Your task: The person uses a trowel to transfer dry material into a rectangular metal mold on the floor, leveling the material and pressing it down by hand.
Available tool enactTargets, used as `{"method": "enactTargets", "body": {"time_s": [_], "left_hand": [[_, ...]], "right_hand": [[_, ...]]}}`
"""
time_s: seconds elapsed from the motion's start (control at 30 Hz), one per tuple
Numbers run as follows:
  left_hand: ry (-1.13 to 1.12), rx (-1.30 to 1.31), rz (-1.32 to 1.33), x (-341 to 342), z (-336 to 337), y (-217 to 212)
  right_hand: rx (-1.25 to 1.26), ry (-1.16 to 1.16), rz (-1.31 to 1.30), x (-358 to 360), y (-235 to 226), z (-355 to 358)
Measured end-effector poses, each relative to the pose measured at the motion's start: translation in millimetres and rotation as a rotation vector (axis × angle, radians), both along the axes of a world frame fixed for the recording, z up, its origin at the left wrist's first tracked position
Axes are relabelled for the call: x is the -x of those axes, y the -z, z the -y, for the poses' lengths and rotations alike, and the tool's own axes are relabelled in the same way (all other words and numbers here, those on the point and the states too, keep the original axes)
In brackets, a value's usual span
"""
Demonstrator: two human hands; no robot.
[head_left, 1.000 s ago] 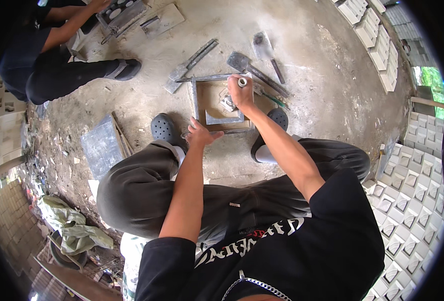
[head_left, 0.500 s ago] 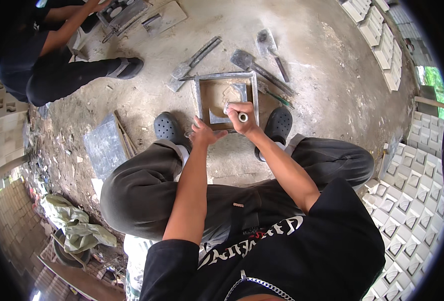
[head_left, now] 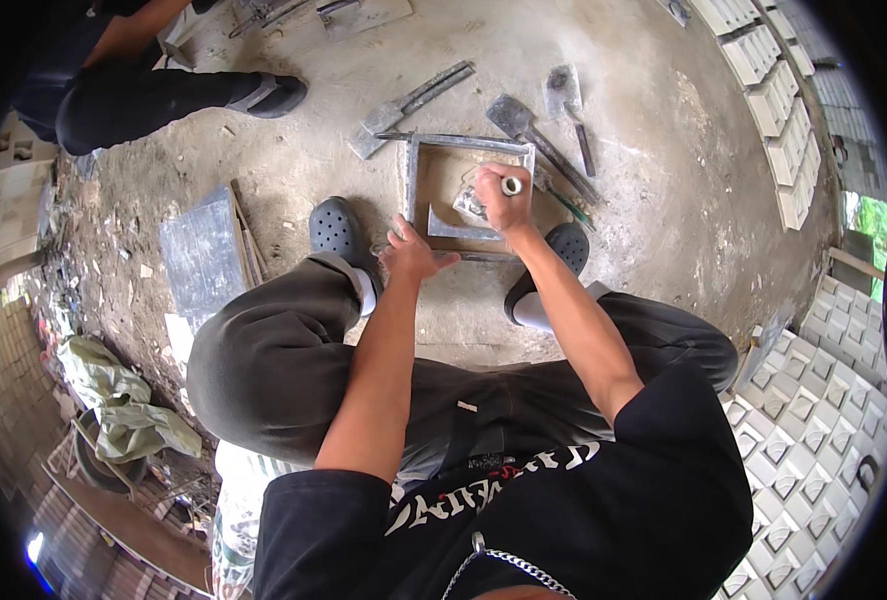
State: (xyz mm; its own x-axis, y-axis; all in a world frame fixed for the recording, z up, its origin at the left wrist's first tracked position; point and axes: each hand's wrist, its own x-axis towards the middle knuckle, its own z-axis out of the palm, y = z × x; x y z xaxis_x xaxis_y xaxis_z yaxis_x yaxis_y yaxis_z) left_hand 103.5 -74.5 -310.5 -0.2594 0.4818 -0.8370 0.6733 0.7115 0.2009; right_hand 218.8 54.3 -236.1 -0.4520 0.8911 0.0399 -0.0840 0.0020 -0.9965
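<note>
A square metal mould frame lies on the floor between my feet, with pale tan material and a grey, curve-edged plate inside it. My right hand is closed round a tool with a round handle, whose pale end points up. A whitish, blurred part of that tool shows beside my fingers, over the mould's inside; its exact kind is unclear. My left hand rests on the frame's near left corner, fingers spread and thumb stretched to the right along the near side.
Beyond the frame lie a flat-bladed tool and two trowels. A green-tipped tool is at its right. A grey board lies left. Patterned pale tiles stand at right. Another person's leg reaches in at upper left.
My right hand has moved slightly away from me inside the frame, now covering the plate's right part. My left hand keeps to the near left corner. The whole view has shifted a little.
</note>
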Motion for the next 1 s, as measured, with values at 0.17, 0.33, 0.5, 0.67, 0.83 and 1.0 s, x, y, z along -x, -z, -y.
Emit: {"method": "enactTargets", "body": {"time_s": [0.17, 0.33, 0.5, 0.67, 0.83, 1.0], "left_hand": [[-0.045, -0.093, -0.011, -3, 0, -4], [-0.037, -0.015, -0.024, 0, 3, 0], [-0.029, -0.046, -0.038, -6, -4, 1], [-0.042, 0.025, -0.026, -1, -2, -3], [-0.046, -0.036, -0.046, -3, 0, -3], [-0.023, -0.016, -0.056, -9, -2, -2]], "right_hand": [[0.097, 0.049, -0.185, 4, 0, -9], [-0.067, 0.028, -0.020, 14, -12, -26], [0.040, -0.004, -0.099, 13, 1, -43], [0.016, 0.026, -0.102, 17, -12, -35], [-0.020, 0.075, -0.035, 20, -9, -41], [0.010, 0.053, -0.088, 24, 3, -52]]}}
